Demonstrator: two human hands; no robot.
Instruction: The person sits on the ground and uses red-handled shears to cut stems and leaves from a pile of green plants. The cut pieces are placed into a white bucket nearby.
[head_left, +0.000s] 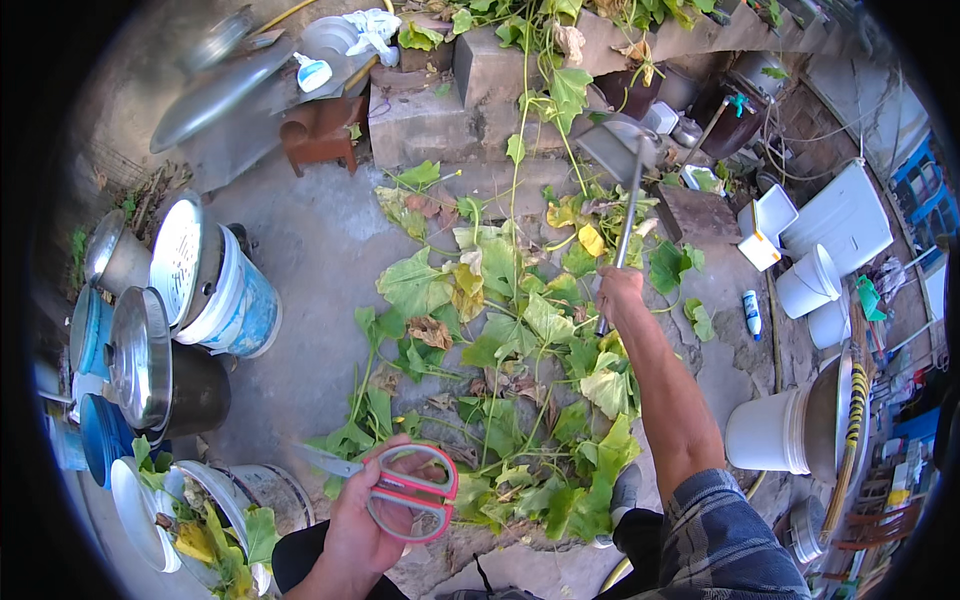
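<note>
My left hand (358, 517) holds a pair of scissors (452, 480) with red and grey handles, the blades pointing left. My right hand (621, 291) grips the metal handle (632, 210) of what looks like a long-handled dustpan. Its grey pan (606, 150) is at the far end, near the steps, and slightly blurred. Between and beyond my hands, a heap of leafy vines (517, 330) covers the concrete ground, with green, yellowed and dried brown leaves. Long stems (519, 187) run from the heap up to foliage at the top of the steps.
On the left stand a blue-and-white bucket (251, 300), a dark lidded pot (202, 394) and a bucket holding leaves (262, 536). To the right are a white bucket (761, 431), a broom (844, 465) and a small bottle (752, 315). A brown stool (319, 131) stands beside concrete steps (420, 131).
</note>
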